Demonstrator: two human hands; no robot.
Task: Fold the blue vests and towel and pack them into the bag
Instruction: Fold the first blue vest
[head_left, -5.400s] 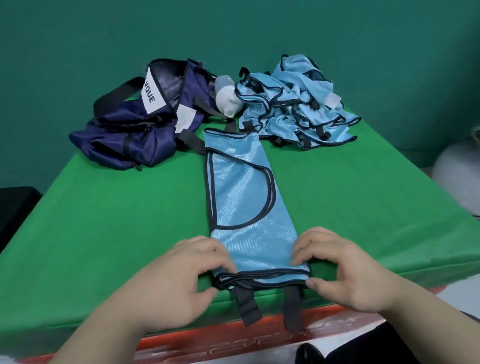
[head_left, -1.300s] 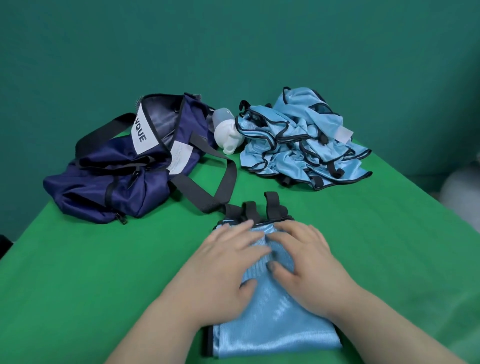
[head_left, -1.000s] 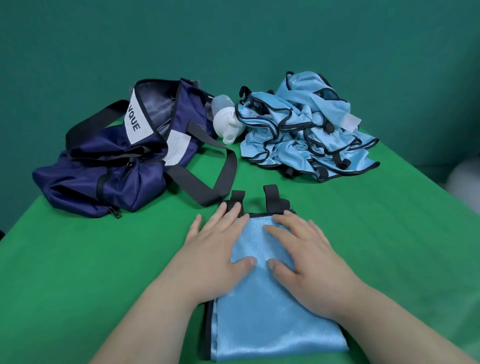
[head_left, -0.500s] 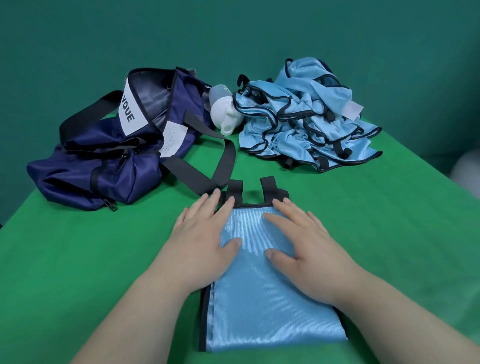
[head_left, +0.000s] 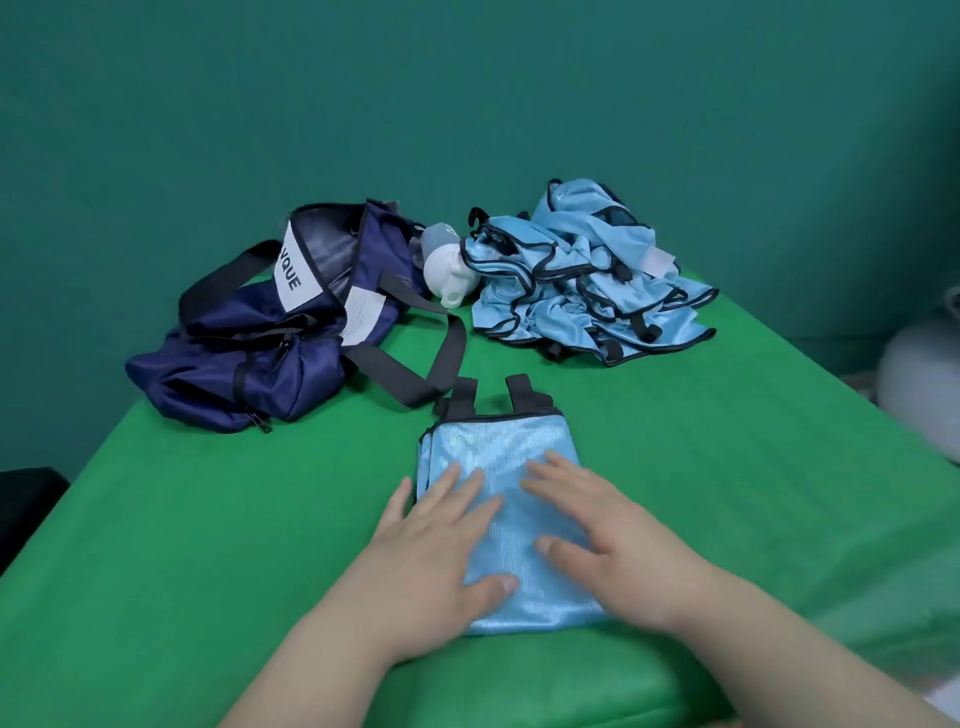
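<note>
So from where I'm watching, both hands are flat on the folded vest (head_left: 498, 452), palms down, fingers spread wide and not gripping anything. My left hand (head_left: 441, 551) covers the vest's lower left part, with the outer fingers hanging off its left edge onto the green table cover (head_left: 208, 545), and the thumb pointing right along the cloth near its bottom edge. My right hand (head_left: 613, 540) sits on the lower right part, fingertips reaching toward the middle of the fabric. The two hands are close together but not touching, a strip of light blue showing between them. The vest is a compact rectangle lying near the front of the table, with two short black tabs (head_left: 519, 392) sticking out past its far edge. Just beyond those tabs, one of the black straps (head_left: 447, 358) of the navy bag (head_left: 249, 343) loops across the table and ends right beside the vest's far left corner. The bag itself slumps at the back left, top gaping open. At the back right there's the pile of unfolded vests (head_left: 587, 286), all crumpled, and a white bottle-like thing (head_left: 447, 270) is wedged between bag and pile. Can't pick out a towel anywhere.
</note>
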